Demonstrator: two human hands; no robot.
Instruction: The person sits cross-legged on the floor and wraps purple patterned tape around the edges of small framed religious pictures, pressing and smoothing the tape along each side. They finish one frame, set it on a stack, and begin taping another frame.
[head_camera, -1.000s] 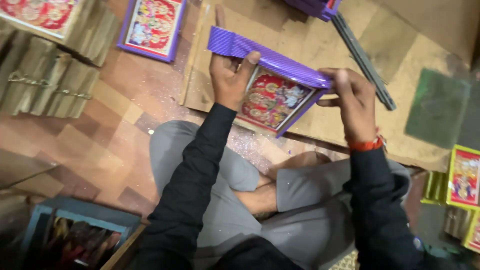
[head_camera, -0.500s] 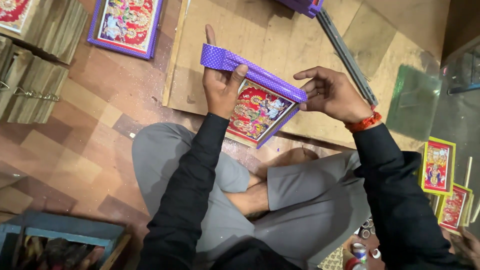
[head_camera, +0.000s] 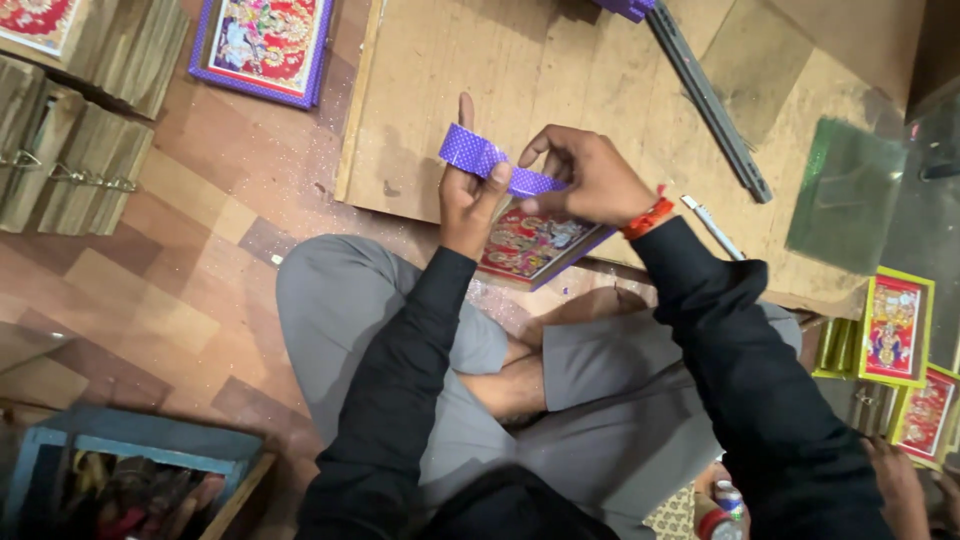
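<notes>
Fingers (head_camera: 492, 190) grip purple picture frame (head_camera: 535, 240).

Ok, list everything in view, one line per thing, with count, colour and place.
held frame: 1, purple edge, red picture, in both hands
wooden board: 1, tan, on floor ahead
metal bar: 1, grey, on board
finished frame: 1, purple, top left
yellow frames: at least 2, far right
glass pane: 1, greenish, right
pen: 1, white, by right wrist
backing stacks: several, olive, left
crate: 1, blue, bottom left
left hand: grips frame
right hand: grips frame
</notes>
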